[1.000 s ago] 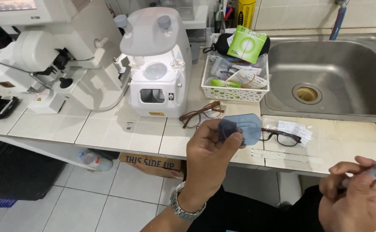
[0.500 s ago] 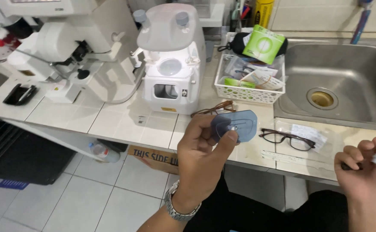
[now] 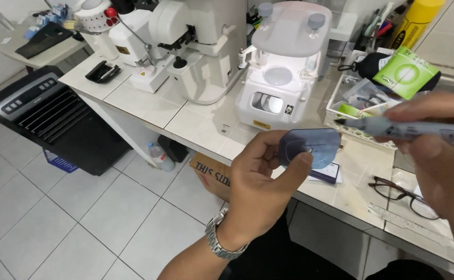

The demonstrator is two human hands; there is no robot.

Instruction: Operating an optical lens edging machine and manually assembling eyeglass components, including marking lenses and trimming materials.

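My left hand [image 3: 260, 181] pinches a blue-grey lens-shaped piece [image 3: 312, 147] by its lower left edge and holds it up above the tiled counter [image 3: 149, 103]. A thin line is marked across the piece. My right hand [image 3: 439, 166] grips a grey marker pen [image 3: 408, 128], held level with its dark tip pointing left just above the piece's upper right corner. A metal watch [image 3: 222, 241] sits on my left wrist.
A white edging machine [image 3: 284, 72] stands on the counter, with larger white optical devices [image 3: 196, 41] to its left. A white basket [image 3: 364, 111] holds packets. Dark-framed glasses [image 3: 406, 194] lie at right. A cardboard box [image 3: 211, 173] and black appliance [image 3: 56, 116] sit on the floor.
My right hand has risen from the lower right and brought the marker up to the lens piece. The view has swung left and moved closer to the counter.
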